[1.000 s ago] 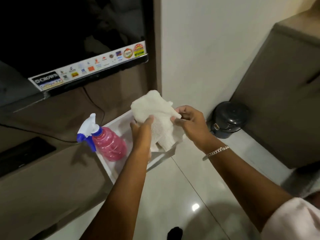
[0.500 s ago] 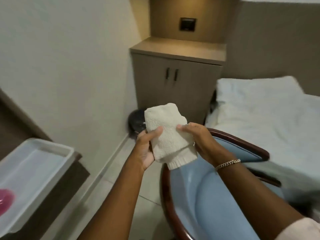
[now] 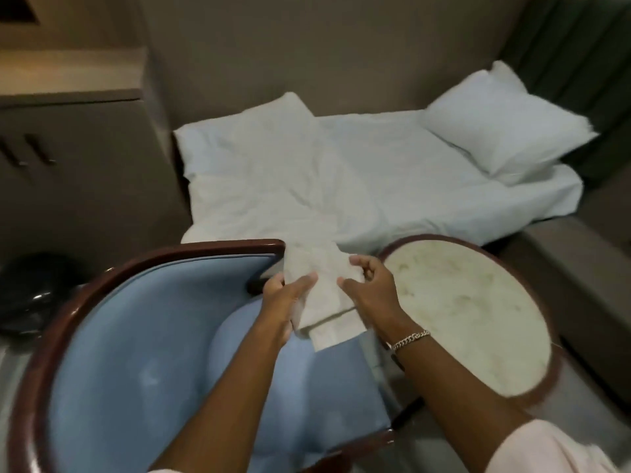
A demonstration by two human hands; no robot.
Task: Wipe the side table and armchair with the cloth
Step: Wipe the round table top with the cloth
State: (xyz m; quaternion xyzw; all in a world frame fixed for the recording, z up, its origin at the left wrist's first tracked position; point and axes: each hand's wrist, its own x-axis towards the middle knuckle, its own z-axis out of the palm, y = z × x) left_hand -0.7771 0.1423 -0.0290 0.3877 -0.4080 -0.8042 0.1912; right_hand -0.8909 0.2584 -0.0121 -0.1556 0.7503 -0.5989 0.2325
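A folded white cloth (image 3: 321,288) hangs in the air between my two hands. My left hand (image 3: 283,302) grips its left side and my right hand (image 3: 368,288) pinches its right edge. Below and to the left is the armchair (image 3: 136,336), with blue padding and a dark red wooden rim. To the right stands the round side table (image 3: 478,308), its pale marbled top ringed in dark wood. The cloth hovers over the gap between chair and table, touching neither.
A bed (image 3: 358,179) with white sheets and two pillows lies just beyond the chair and table. A brown cabinet (image 3: 68,165) stands at the left, and a black bin (image 3: 30,291) sits on the floor below it.
My view has swung right, from the tray and spray bottle past the cabinet to the armchair, side table and bed. Both hands have kept hold of the cloth throughout.
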